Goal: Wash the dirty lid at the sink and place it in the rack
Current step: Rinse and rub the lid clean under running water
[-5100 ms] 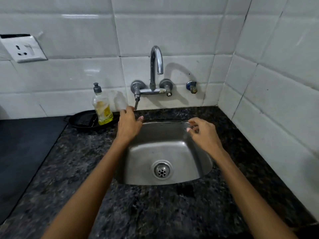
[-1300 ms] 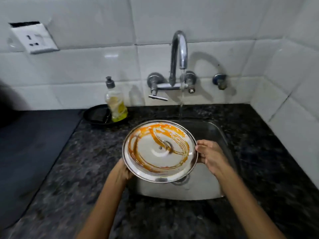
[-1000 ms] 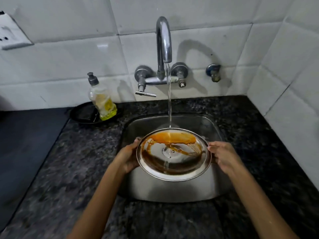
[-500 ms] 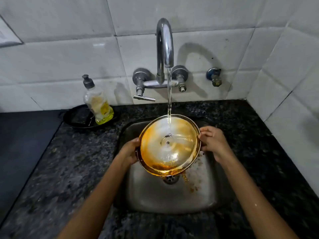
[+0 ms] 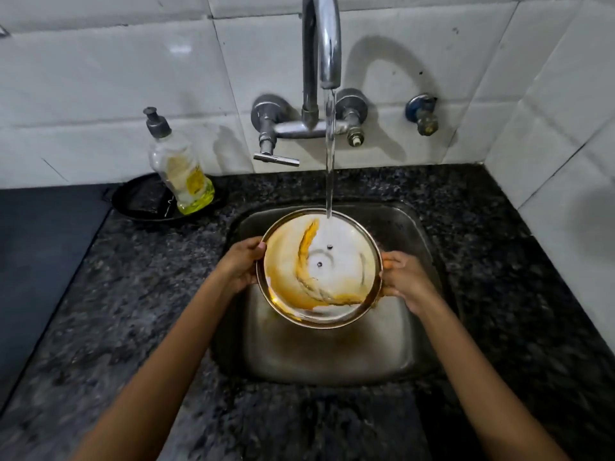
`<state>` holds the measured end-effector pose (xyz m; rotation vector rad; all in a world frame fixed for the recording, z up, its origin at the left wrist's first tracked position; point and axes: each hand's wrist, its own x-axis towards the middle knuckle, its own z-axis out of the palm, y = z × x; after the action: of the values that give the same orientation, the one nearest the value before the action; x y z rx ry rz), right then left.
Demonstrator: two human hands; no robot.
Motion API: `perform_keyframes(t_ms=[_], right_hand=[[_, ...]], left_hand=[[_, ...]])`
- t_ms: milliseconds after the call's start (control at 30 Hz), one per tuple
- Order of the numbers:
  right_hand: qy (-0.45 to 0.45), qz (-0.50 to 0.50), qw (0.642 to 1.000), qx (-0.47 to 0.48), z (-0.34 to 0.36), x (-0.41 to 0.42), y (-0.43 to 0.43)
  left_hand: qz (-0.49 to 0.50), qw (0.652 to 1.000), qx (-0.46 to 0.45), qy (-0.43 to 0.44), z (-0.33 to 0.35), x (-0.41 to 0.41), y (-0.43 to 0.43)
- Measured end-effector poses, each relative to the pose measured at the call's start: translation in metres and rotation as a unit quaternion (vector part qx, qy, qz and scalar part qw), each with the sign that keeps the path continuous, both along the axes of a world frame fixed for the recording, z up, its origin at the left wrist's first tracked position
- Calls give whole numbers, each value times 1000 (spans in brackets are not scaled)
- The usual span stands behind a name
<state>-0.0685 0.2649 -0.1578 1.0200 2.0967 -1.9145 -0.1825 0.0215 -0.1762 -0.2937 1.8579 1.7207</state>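
Observation:
A round steel lid (image 5: 346, 271) is held over the steel sink (image 5: 332, 357), inner side up and tilted toward me. Orange sauce streaks swirl across its left and lower parts; the upper right is rinsed pale. My left hand (image 5: 241, 264) grips its left rim and my right hand (image 5: 401, 277) grips its right rim. Water runs from the tap (image 5: 321, 41) in a thin stream and lands on the lid's far edge. No rack is in view.
A dish soap bottle (image 5: 178, 164) stands on a black tray (image 5: 139, 202) left of the sink, against the tiled wall. The tap lever (image 5: 276, 159) points right. Dark speckled granite counter (image 5: 139, 294) surrounds the sink; a black mat (image 5: 43, 257) lies at far left.
Since five seconds ago the tap was turned on and the lid brought under the stream. In the last half second much of the orange film has washed off the lid's upper right.

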Motion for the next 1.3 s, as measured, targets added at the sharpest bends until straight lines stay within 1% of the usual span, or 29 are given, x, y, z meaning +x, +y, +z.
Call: perform_keyframes(t_ms=[167, 300, 467, 567, 633, 700, 800, 867, 900, 967, 1000, 1067, 1100, 1133, 1233, 1300], right_hand=[[33, 24, 998, 45, 16, -6, 5], [2, 45, 997, 69, 23, -3, 14], [-39, 90, 986, 136, 17, 5, 15], [-44, 106, 983, 147, 15, 9, 15], [-43, 111, 980, 159, 17, 10, 15], [-43, 119, 977, 173, 15, 11, 16], [-49, 129, 976, 169, 7, 12, 12], [-43, 147, 973, 173, -1, 9, 11], [-38, 163, 967, 193, -3, 8, 10], [-31, 204, 940, 273, -4, 5, 3], [-24, 226, 914, 336, -4, 6, -4], [8, 266, 835, 481, -4, 10, -26], [33, 287, 802, 523, -5, 11, -39], [64, 312, 784, 532, -7, 9, -55], [141, 415, 757, 484, -19, -12, -94], [160, 430, 739, 493, -28, -39, -94]], left_hand=[[29, 998, 11, -59, -9, 8, -5], [34, 991, 33, -127, -8, 19, -8], [48, 982, 55, -172, -6, 28, -19], [46, 976, 73, -199, -1, 34, -24], [40, 974, 98, -198, 1, 37, -24], [24, 978, 108, -179, 1, 40, -23], [2, 989, 90, -117, -3, 44, -17], [11, 995, 74, -68, -4, 45, -10], [23, 997, 63, -46, -3, 46, -5], [51, 998, 39, -13, -3, 47, 1], [62, 998, 33, -1, -3, 47, 4], [77, 997, 28, 16, -5, 47, 10], [84, 996, 24, 23, -5, 47, 13], [91, 995, 19, 29, -4, 47, 16], [102, 994, 20, 31, -4, 50, 28], [111, 993, 28, 26, -4, 52, 32]])
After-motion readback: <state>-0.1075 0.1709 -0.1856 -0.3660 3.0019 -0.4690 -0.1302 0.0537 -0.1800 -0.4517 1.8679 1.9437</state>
